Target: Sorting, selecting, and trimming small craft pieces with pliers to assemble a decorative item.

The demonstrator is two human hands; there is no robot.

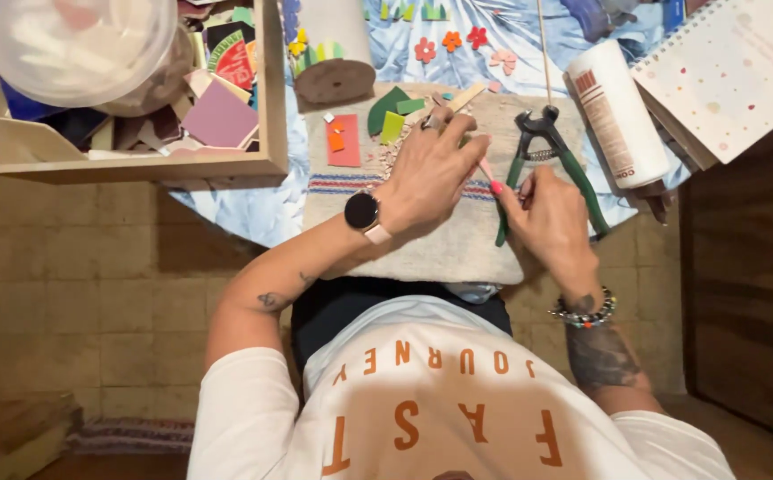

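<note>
The head view looks straight down on a person seated at a counter [226, 213] covered with a blue patterned sheet. On it lies a beige woven cloth [457, 240] with a red and blue stripe, and both hands work over this cloth.

The left hand [431, 173], with a round dark watch on its wrist and a ring on one finger, rests palm down on the cloth, fingers curled together as if pinching something small; what it grips, if anything, cannot be made out. The right hand [551, 218], a beaded bracelet at its wrist, is closed around one handle of the green-handled nippers [546, 156], whose dark jaws point away from the person and lie on the cloth just beside the left fingertips. The two hands nearly touch.

Past the left hand, scattered on the cloth, are a red tile piece [344, 142] with a small orange chip on it, green tile pieces [391, 111], and a flat wooden stick [462, 98]. A round brown disc [335, 80] sits farther back. A wooden tray [271, 107] of coloured tile scraps stands at the left, with a clear plastic tub [75, 44] on top. To the right lie a white bottle [617, 116] and a spiral notebook [733, 71] with a dotted cover.
</note>
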